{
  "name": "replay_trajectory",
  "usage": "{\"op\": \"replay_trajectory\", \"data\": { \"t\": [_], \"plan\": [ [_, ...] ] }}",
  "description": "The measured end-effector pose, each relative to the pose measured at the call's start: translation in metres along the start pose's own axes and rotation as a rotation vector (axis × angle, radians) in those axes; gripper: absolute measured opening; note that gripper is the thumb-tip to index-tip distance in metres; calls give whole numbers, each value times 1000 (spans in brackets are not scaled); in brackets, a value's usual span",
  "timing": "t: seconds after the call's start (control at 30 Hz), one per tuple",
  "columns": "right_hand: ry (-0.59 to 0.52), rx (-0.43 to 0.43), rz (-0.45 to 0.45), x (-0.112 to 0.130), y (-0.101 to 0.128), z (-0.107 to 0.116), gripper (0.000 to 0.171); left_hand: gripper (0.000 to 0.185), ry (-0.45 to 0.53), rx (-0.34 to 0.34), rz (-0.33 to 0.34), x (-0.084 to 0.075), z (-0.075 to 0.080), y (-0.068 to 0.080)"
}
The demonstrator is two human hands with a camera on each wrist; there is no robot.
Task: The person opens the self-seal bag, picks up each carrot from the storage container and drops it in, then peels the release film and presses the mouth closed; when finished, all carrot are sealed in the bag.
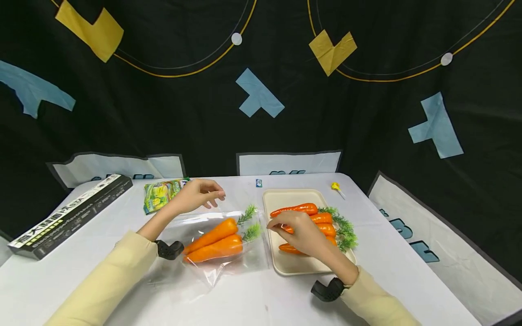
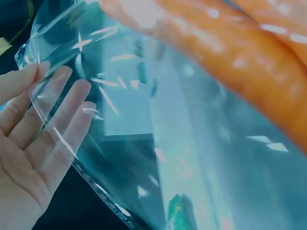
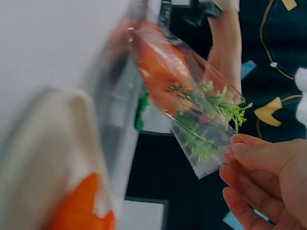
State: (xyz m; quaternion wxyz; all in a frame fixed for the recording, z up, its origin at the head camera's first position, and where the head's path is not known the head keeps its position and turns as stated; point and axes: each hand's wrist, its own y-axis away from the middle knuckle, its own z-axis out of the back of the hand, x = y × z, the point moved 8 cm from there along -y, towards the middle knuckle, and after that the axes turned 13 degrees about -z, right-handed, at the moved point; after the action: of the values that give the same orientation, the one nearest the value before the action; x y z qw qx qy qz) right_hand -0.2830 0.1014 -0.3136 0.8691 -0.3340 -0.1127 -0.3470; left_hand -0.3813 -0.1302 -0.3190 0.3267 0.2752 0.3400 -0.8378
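A clear plastic bag point(image 1: 220, 268) lies on the white table and holds two orange carrots point(image 1: 216, 242) with green tops. My left hand point(image 1: 200, 192) hovers at the bag's far edge. In the left wrist view its straight fingers point(image 2: 57, 120) lie against the bag's film point(image 2: 158, 120), close to the carrots point(image 2: 249, 52). My right hand point(image 1: 299, 231) reaches over a cream tray point(image 1: 293, 268) with several more carrots point(image 1: 302, 209). Its fingertips point(image 3: 240, 146) pinch a corner of the bag point(image 3: 206, 158) beside the green tops.
A long black box point(image 1: 69, 215) lies at the table's left edge and a green packet point(image 1: 163, 192) behind the left hand. A small yellow object point(image 1: 335, 186) and a tiny blue item point(image 1: 258, 182) sit at the back. Black cloth walls surround the table.
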Motion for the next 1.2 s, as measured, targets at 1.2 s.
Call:
{"op": "replay_trajectory", "data": {
  "t": [1.2],
  "plan": [
    [94,-137,115,44,-30,86,24,20,149,-403,-181,-79,53,48]
  ]
}}
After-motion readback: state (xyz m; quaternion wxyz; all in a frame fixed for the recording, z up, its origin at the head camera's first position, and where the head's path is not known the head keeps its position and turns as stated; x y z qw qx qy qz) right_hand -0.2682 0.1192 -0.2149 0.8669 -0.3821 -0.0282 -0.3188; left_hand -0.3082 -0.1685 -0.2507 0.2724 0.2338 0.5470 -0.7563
